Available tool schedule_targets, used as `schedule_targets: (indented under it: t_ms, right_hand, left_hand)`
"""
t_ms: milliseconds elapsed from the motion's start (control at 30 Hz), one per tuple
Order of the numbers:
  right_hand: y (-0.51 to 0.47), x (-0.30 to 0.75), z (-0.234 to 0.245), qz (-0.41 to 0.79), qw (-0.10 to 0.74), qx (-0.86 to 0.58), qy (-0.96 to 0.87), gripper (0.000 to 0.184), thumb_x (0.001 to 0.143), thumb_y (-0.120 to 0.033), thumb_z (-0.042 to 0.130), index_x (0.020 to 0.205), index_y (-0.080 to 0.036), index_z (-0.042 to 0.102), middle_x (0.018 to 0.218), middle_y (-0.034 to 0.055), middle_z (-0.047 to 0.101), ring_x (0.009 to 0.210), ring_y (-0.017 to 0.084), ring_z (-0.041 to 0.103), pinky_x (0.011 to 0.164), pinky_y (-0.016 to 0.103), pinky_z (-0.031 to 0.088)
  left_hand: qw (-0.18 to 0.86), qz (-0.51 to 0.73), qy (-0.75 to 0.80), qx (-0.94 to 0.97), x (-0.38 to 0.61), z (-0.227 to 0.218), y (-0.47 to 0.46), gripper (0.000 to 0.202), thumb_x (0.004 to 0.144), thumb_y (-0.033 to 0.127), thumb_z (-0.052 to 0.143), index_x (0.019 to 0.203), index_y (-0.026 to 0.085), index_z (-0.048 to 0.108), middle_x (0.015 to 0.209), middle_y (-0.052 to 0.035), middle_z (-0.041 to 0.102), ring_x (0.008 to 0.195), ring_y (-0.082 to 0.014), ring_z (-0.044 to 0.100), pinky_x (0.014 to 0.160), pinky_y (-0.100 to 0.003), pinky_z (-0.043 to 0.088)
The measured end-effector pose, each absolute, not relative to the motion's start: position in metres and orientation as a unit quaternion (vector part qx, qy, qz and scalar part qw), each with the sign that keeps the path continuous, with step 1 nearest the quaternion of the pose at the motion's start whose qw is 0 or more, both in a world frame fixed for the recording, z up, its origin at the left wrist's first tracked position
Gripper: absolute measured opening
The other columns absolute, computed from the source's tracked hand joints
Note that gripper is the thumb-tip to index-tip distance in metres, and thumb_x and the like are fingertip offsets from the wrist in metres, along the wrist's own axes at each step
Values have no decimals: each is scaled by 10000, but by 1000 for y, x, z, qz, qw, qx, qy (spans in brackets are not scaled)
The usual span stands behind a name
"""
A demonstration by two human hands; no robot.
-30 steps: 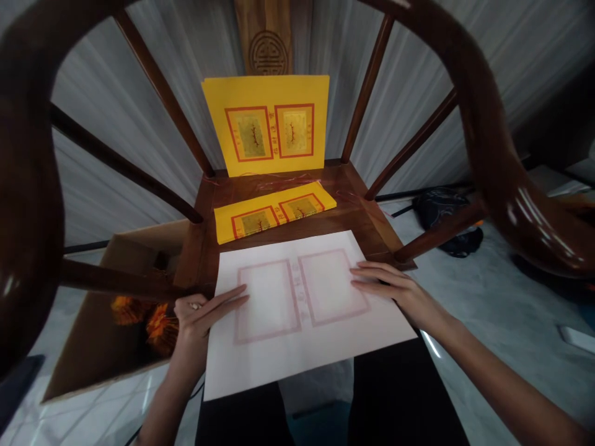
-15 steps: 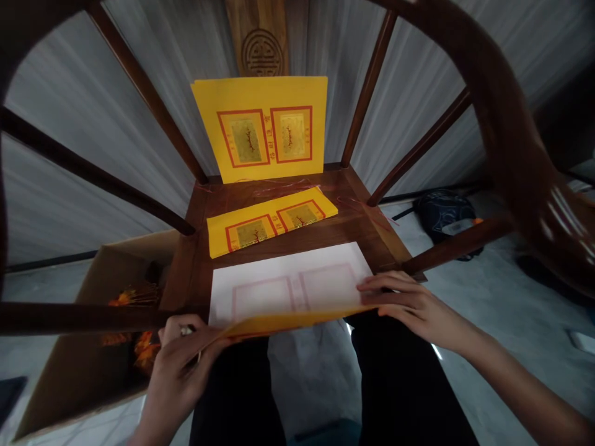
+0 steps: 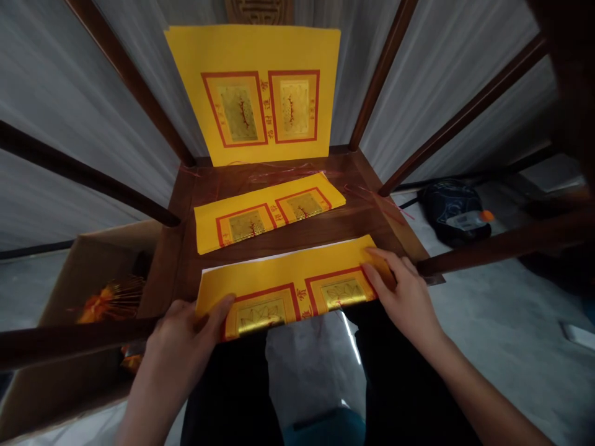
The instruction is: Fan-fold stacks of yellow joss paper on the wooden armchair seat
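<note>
A folded yellow sheet of joss paper (image 3: 260, 282), with red frames and gold foil, lies at the front of a wooden chair seat. My left hand (image 3: 181, 344) grips its left end, thumb on top. At the right end my right hand (image 3: 402, 294) holds it between thumb and fingers. A thin white edge shows along its back. Just behind lies a stack of folded joss paper (image 3: 269, 214), slightly slanted. Unfolded joss paper sheets (image 3: 253, 49) stand upright against the chair back.
Pink string (image 3: 288, 171) lies on the chair seat (image 3: 367, 223). Dark wooden spindles (image 3: 134, 87) rise around the seat. On the floor at left stands a cardboard box (image 3: 60, 347) with orange-and-gold bundles (image 3: 109, 303) inside. A dark backpack (image 3: 453, 207) sits at right.
The front sheet's yellow printed half has come up and over its white side, so the sheet is now folded. Both hands moved with its ends. The view has shifted closer.
</note>
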State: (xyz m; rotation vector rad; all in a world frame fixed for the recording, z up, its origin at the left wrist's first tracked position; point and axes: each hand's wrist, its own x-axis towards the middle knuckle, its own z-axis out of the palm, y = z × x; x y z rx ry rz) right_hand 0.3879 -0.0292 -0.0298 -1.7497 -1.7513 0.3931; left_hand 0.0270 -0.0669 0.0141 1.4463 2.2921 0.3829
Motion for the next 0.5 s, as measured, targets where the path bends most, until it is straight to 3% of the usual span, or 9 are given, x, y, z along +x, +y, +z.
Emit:
schedule_targets:
  t_ms: [67, 267, 500]
  right_hand:
    - [-30, 386, -30, 121, 301, -642, -694, 353, 1053, -425, 562, 1321, -252, 713, 1135, 101, 764, 972, 309, 638, 929, 502, 507]
    - [-28, 385, -33, 83, 288, -636, -711, 386, 1067, -340, 544, 1371, -194, 730, 808, 83, 660, 806, 280, 523, 795, 451, 478]
    - [-27, 386, -36, 74, 289, -633, -714, 396, 1069, -369, 541, 1380, -215, 733, 746, 58, 597, 782, 269, 493, 748, 431, 455]
  left_hand:
    - [202, 117, 828, 509, 28, 14, -64, 627, 776, 855, 559, 620, 256, 656, 686, -116, 659, 685, -370, 707, 567, -423, 480]
    - [202, 75, 843, 492, 30, 13, -58, 665, 812, 882, 478, 747, 265, 716, 728, -131, 673, 724, -399, 696, 628, -457, 479]
    - [212, 118, 850, 467, 36, 14, -63, 651, 753, 886, 502, 728, 271, 715, 739, -133, 653, 715, -383, 674, 620, -452, 470]
